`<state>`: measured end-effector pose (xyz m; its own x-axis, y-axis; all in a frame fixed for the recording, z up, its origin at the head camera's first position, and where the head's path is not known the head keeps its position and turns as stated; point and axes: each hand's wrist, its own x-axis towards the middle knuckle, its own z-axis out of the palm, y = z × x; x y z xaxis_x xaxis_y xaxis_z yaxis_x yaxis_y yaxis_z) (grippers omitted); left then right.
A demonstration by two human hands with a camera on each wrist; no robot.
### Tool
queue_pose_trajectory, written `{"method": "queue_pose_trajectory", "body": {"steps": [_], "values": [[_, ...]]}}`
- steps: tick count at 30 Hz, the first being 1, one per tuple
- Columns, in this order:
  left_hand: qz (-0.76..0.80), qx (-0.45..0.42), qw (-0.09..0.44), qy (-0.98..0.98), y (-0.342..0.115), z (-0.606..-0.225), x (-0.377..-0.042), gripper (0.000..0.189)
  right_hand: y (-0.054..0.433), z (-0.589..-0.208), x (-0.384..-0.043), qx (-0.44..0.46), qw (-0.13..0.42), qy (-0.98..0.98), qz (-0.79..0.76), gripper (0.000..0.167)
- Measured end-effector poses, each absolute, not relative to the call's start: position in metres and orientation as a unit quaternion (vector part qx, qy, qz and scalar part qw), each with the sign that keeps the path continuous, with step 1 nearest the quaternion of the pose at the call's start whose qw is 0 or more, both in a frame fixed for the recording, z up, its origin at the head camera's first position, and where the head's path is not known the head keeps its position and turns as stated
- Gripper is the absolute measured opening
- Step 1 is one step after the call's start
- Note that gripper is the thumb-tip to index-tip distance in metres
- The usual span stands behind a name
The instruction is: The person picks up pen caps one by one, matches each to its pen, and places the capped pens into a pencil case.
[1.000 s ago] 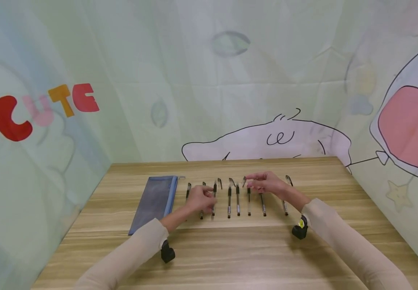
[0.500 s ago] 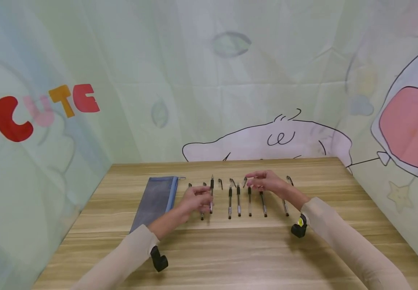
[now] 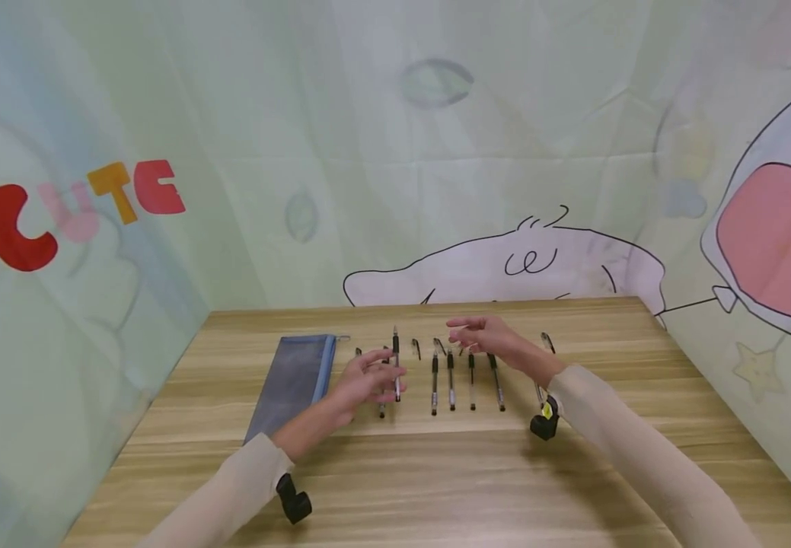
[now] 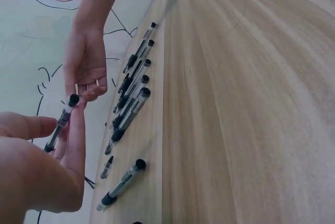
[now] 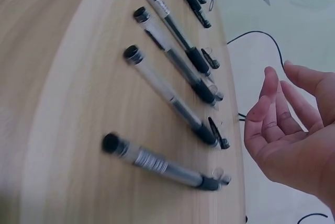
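Note:
My left hand [image 3: 362,382] pinches an uncapped gel pen [image 3: 397,361] between thumb and fingers, raised above the table. Its bare tip points away from me; in the left wrist view the pen's [image 4: 65,118] black end faces the camera. My right hand [image 3: 491,340] hovers over the far ends of the row of pens, fingers loosely bent. Nothing shows between its fingers in the right wrist view [image 5: 293,124]. Below lie several clear pens with black grips [image 3: 434,384], side by side. Loose black-clipped pen caps [image 3: 416,348] lie beyond their tips.
A blue-grey zip pouch [image 3: 291,380] lies flat left of the pens, partly behind the left forearm. One pen [image 3: 540,394] lies apart at the right, near a cap [image 3: 547,342]. A printed curtain [image 3: 285,190] hangs behind the wooden table's [image 3: 436,487] far edge.
My left hand has lifted the pen from the row and drawn it slightly left. My right hand, which was by a cap, has shifted a little left.

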<state>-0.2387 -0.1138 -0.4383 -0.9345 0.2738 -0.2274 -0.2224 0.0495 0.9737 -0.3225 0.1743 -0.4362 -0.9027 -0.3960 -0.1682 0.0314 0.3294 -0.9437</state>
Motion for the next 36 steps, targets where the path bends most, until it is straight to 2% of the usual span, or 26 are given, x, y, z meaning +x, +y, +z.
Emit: {"method": "queue_pose_trajectory", "body": {"steps": [8, 14, 19, 25, 30, 36], "values": [[0.689, 0.016, 0.186, 0.700, -0.117, -0.439, -0.239, 0.057, 0.152, -0.438, -0.340, -0.145, 0.172, 0.805, -0.548, 0.052], [0.694, 0.007, 0.180, 0.697, -0.122, -0.442, -0.236, 0.057, 0.131, -0.449, -0.356, -0.172, 0.153, 0.822, -0.520, 0.049], [0.700, 0.002, 0.179, 0.691, -0.122, -0.445, -0.237, 0.055, 0.117, -0.456, -0.363, -0.218, 0.106, 0.859, -0.451, 0.040], [0.694, 0.008, 0.185, 0.695, -0.120, -0.446, -0.239, 0.054, 0.108, -0.465, -0.365, -0.283, 0.065, 0.889, -0.354, 0.037], [0.691, 0.013, 0.192, 0.697, -0.118, -0.447, -0.239, 0.055, 0.105, -0.470, -0.361, -0.305, 0.057, 0.892, -0.328, 0.039], [0.691, 0.018, 0.193, 0.696, -0.115, -0.449, -0.239, 0.054, 0.101, -0.471, -0.358, -0.321, 0.018, 0.899, -0.297, 0.034]]}}
